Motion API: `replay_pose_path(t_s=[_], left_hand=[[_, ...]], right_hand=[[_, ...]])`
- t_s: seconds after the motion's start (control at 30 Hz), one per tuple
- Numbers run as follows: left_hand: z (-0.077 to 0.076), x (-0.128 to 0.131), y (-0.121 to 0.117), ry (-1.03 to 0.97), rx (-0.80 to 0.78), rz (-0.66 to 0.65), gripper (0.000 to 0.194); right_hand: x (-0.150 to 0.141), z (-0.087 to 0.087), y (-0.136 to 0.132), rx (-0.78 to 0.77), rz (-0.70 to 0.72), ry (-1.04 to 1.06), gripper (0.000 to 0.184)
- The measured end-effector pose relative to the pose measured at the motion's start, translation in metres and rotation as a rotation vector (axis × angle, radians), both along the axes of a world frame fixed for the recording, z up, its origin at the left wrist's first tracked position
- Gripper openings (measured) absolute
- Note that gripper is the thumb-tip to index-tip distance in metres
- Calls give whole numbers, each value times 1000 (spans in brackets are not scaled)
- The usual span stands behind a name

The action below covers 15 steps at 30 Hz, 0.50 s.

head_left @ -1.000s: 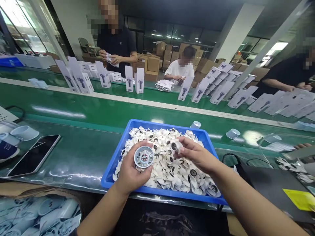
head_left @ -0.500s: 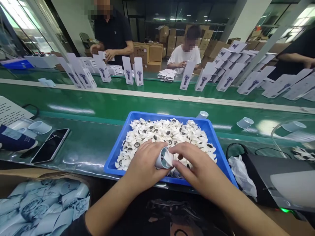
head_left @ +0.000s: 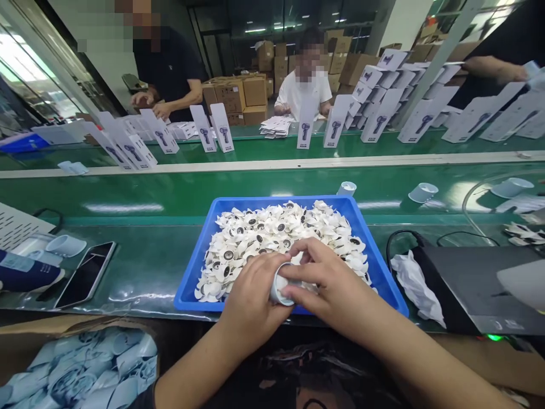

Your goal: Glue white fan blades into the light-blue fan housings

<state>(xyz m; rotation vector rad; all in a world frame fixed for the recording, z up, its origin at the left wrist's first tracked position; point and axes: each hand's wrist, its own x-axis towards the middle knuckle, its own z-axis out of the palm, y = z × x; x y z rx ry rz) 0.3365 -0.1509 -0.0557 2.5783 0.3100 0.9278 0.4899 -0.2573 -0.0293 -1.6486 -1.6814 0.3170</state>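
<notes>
My left hand [head_left: 251, 295] is wrapped round a light-blue cylindrical housing [head_left: 278, 296], its open end tilted towards my right hand. The thumb and fingers of my right hand [head_left: 327, 281] reach into that opening, on a small white fan blade [head_left: 281, 283] that sits inside and is mostly covered by the fingers. Both hands are over the front of a blue tray [head_left: 390, 296], which is heaped with white fan blades [head_left: 255, 227] that have dark round hubs.
A carton at lower left holds many light-blue housings [head_left: 85, 369]. On the bench lie a phone [head_left: 87, 272], a crumpled white bag [head_left: 417, 287] and a dark machine [head_left: 481, 278]. Housings [head_left: 423, 193] stand on the green belt. White boxes [head_left: 304, 128] and co-workers [head_left: 306, 85] are beyond.
The fan blade has gone from the mouth of the housing to inside it, with my right fingers following it in. The view has shifted slightly. A co-worker at far left has lowered a hand.
</notes>
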Motion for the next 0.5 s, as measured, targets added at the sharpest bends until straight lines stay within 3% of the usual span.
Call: replay_pose_path(t_s=[0.13, 0.27, 0.4, 0.5], left_hand=[[9, -15, 28, 37, 4, 24, 51], [38, -3, 80, 169, -27, 250, 54], [60, 67, 132, 449, -42, 349, 51], [59, 133, 157, 484, -12, 411, 53]], right_hand=[[20, -1, -46, -55, 127, 174, 21], [32, -14, -79, 13, -46, 245, 17], [29, -24, -89, 142, -139, 287, 14], [25, -20, -94, 212, -144, 308, 13]])
